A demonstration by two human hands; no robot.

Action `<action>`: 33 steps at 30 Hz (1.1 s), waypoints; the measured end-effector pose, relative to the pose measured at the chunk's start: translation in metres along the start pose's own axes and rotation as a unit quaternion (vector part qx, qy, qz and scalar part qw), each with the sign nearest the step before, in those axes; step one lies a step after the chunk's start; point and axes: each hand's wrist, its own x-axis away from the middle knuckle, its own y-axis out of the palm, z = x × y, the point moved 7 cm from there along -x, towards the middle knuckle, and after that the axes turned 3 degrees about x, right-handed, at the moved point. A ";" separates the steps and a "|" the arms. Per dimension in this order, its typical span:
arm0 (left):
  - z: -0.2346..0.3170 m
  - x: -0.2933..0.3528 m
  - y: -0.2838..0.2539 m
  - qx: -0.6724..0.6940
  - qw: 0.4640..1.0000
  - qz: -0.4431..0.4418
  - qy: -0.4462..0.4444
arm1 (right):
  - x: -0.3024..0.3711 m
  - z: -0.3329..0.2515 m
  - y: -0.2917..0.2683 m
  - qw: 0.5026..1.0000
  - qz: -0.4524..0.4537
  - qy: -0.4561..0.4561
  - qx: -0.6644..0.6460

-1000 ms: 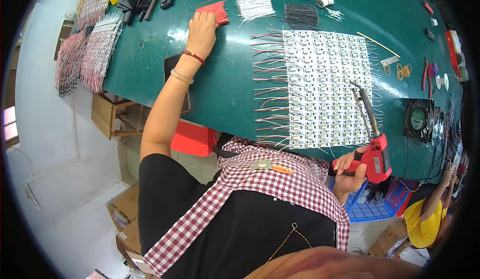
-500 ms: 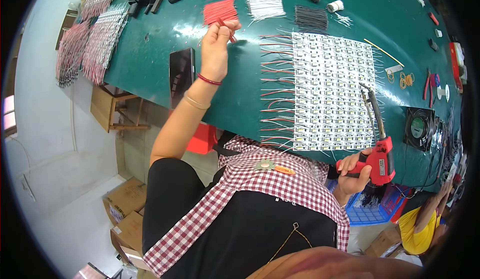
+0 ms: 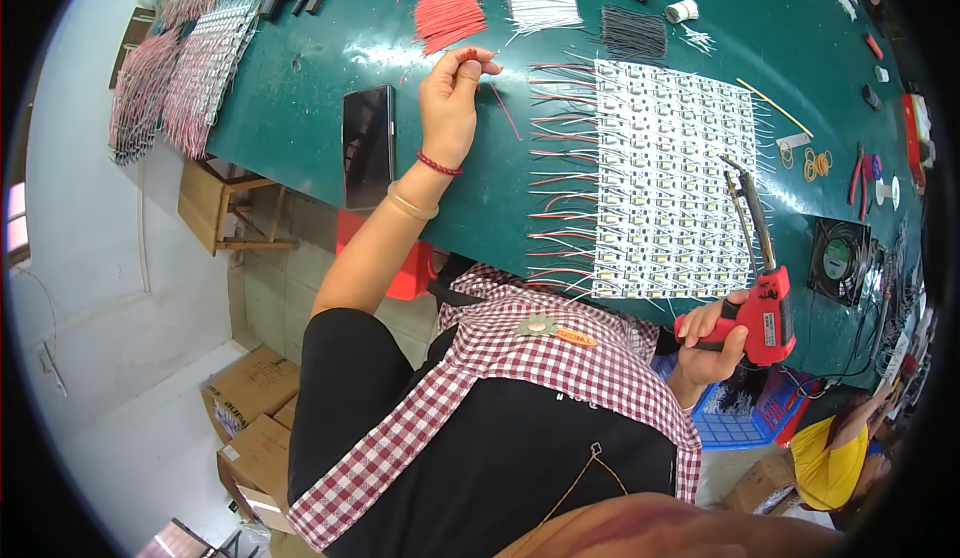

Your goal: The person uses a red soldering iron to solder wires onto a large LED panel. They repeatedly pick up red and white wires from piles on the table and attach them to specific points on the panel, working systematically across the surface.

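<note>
Having drawn back from the red wire pile (image 3: 447, 16), left hand (image 3: 450, 98) now pinching one red wire (image 3: 468, 56) over the green desk (image 3: 300, 88), right hand (image 3: 710, 343) clasping the red soldering gun (image 3: 765, 308) beside the LED module sheet (image 3: 670, 183).

Left arm stretched far forward, wrist straight, left hand (image 3: 450, 98) raised with fingers (image 3: 470, 58) pinched together at the tips. Right arm bent close to the torso, right hand (image 3: 712, 343) low, fist wrapped tight in a grip.
</note>
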 end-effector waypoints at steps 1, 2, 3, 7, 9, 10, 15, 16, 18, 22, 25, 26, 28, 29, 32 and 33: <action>0.013 0.004 0.002 -0.049 0.999 -0.013 0.012 | 0.000 -0.002 0.002 1.000 0.001 0.001 0.003; 0.023 0.004 0.006 -0.098 0.994 -0.028 0.027 | 0.000 -0.003 0.002 1.000 0.005 -0.001 0.005; 0.036 0.003 0.015 -0.178 0.976 -0.073 0.098 | 0.001 -0.004 0.002 1.000 0.009 -0.003 0.006; 0.043 0.013 0.035 -0.388 0.849 -0.223 0.281 | -0.001 -0.001 0.000 1.000 0.004 0.005 0.001; 0.037 0.017 0.035 -0.387 0.819 -0.293 0.304 | 0.001 0.001 -0.003 1.000 0.007 0.011 0.002; 0.037 0.018 0.034 -0.391 0.800 -0.318 0.325 | 0.001 0.000 -0.001 1.000 0.004 0.009 0.005; 0.039 0.031 0.035 -0.429 0.709 -0.398 0.395 | 0.003 0.000 0.000 1.000 0.007 0.011 0.008; 0.039 0.032 0.034 -0.431 0.707 -0.388 0.404 | 0.003 0.000 0.000 1.000 0.007 0.012 0.008; 0.037 0.034 0.031 -0.435 0.705 -0.369 0.421 | 0.002 0.001 0.001 1.000 0.008 0.015 0.007; 0.034 0.035 0.032 -0.470 0.689 -0.353 0.425 | 0.001 0.000 0.002 1.000 0.011 0.011 0.007; 0.027 0.019 0.029 -0.512 0.680 -0.328 0.410 | 0.001 -0.001 0.003 1.000 0.025 0.011 0.004; 0.024 0.010 0.026 -0.522 0.679 -0.309 0.413 | 0.000 -0.001 0.003 1.000 0.022 0.011 0.004; 0.016 -0.008 0.017 -0.555 0.676 -0.268 0.405 | 0.000 0.000 0.003 1.000 0.018 0.012 -0.001; 0.012 -0.018 0.012 -0.573 0.672 -0.249 0.398 | 0.001 0.000 0.003 1.000 0.017 0.010 -0.004; 0.010 -0.044 -0.002 -0.611 0.672 -0.187 0.375 | 0.002 -0.002 0.004 1.000 0.007 0.000 0.006; 0.014 -0.047 -0.007 -0.610 0.680 -0.165 0.371 | 0.001 -0.003 0.004 1.000 0.002 -0.003 0.012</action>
